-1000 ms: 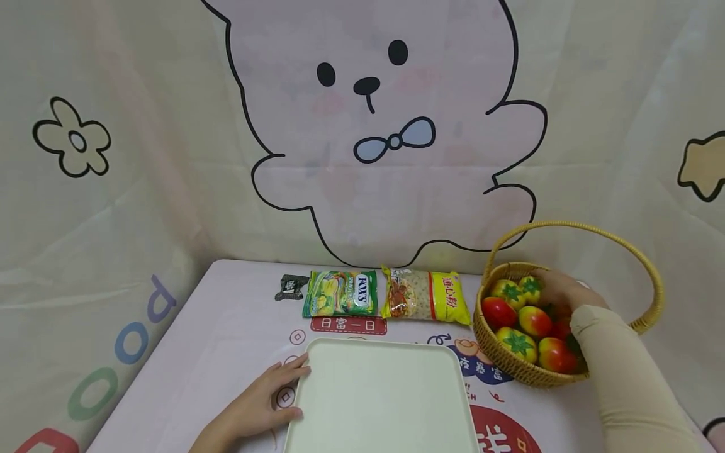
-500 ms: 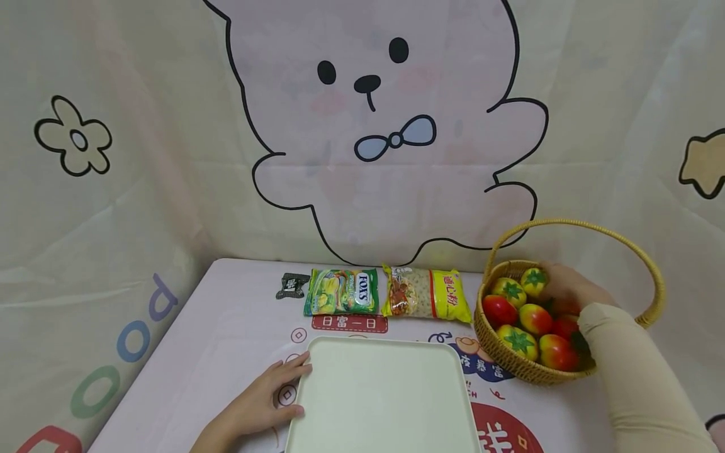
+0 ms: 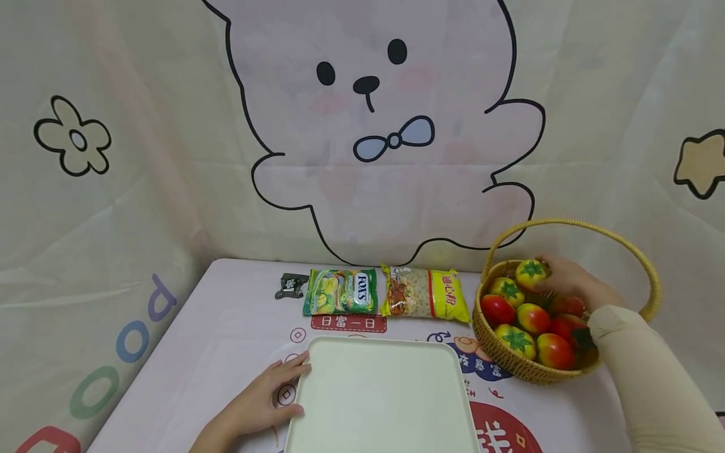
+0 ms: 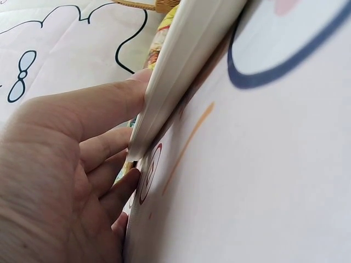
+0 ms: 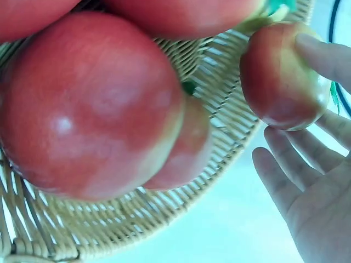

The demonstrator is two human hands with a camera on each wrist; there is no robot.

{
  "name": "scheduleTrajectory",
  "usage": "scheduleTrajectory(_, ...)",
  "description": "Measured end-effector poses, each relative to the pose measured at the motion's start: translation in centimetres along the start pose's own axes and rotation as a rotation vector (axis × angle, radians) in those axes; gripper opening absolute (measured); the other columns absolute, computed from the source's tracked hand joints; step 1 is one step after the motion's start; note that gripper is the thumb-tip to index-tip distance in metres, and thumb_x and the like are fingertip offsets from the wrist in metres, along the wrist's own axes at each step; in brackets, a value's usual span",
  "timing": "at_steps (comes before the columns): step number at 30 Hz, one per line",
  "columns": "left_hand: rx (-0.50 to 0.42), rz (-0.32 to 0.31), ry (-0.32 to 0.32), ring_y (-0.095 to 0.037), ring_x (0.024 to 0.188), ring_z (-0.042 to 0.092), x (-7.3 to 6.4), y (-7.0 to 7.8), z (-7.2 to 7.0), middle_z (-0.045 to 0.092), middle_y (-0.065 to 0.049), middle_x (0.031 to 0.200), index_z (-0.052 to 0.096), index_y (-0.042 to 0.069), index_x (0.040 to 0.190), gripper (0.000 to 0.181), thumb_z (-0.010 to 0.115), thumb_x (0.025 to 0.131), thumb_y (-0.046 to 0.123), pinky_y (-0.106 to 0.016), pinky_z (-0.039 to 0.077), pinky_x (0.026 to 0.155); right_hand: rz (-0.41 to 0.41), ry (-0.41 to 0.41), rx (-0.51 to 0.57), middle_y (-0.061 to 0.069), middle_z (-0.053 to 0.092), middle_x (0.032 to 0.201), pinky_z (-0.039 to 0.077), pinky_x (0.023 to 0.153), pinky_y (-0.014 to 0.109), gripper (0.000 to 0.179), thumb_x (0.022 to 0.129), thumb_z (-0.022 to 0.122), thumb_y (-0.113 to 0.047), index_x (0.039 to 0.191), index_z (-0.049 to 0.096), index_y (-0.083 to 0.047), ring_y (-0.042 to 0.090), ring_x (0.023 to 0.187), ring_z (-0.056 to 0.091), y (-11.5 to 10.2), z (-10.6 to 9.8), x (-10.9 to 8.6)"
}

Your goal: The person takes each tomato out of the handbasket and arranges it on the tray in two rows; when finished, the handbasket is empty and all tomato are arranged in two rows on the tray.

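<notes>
My right hand [image 3: 574, 283] pinches a red-and-yellow tomato [image 3: 531, 275] with a green leafy top, at the back of the wicker basket [image 3: 506, 358]. In the right wrist view, thumb and fingers lie around that tomato [image 5: 282, 76], which is above the basket's rim. Several more red and yellow tomatoes [image 3: 533, 319] fill the basket. My left hand [image 3: 257, 402] rests against the left edge of the pale tray [image 3: 385, 396], its fingers spread and fairly straight. In the left wrist view, the thumb touches the tray's rim [image 4: 181, 60], with the other fingers beside it.
Along the back of the table lie a small dark packet [image 3: 291, 285], a green FOX'S candy bag [image 3: 342, 292] and a yellow-ended pasta bag [image 3: 426, 294]. The basket's tall handle [image 3: 566, 221] arches over its fruit. A printed cloth [image 3: 362, 201] hangs behind.
My right hand has lifted the tomato slightly, up and to the left within the basket, uncovering more fruit below. The left hand and the tray have stayed in place.
</notes>
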State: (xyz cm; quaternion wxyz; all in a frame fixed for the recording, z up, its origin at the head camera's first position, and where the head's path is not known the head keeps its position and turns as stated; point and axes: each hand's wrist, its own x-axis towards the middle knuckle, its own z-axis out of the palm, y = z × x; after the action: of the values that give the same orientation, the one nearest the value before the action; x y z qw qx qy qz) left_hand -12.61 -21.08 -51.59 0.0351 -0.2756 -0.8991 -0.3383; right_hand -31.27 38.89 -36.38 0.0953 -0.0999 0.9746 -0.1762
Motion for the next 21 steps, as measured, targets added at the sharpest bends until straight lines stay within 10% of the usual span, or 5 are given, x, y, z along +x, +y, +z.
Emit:
scheduleTrajectory(5,-0.023,0.015,0.003,-0.028,0.133,0.043,0.0,0.0,0.0,0.046,-0.005,0.145,0.056,0.017,0.132,0.062,0.072,0.078,0.042,-0.005,0.007,0.109,0.019,-0.002,0.062,0.039,0.041,0.130,0.038,0.092,0.067,0.085,0.083,0.069,-0.032,0.140,0.026,0.013,0.053,0.113,0.043,-1.0,-0.3,-0.7)
scheduleTrajectory(21,-0.016,0.006,0.000,-0.029,0.132,0.044,0.0,0.5,-0.2,0.047,-0.007,0.145,0.056,0.014,0.132,0.063,0.073,0.077,0.041,-0.022,0.018,0.111,-0.060,0.029,0.146,0.033,0.042,0.132,0.048,0.088,0.061,0.084,0.083,0.069,-0.043,0.140,0.029,0.006,0.048,0.114,0.047,-4.5,0.6,-4.1)
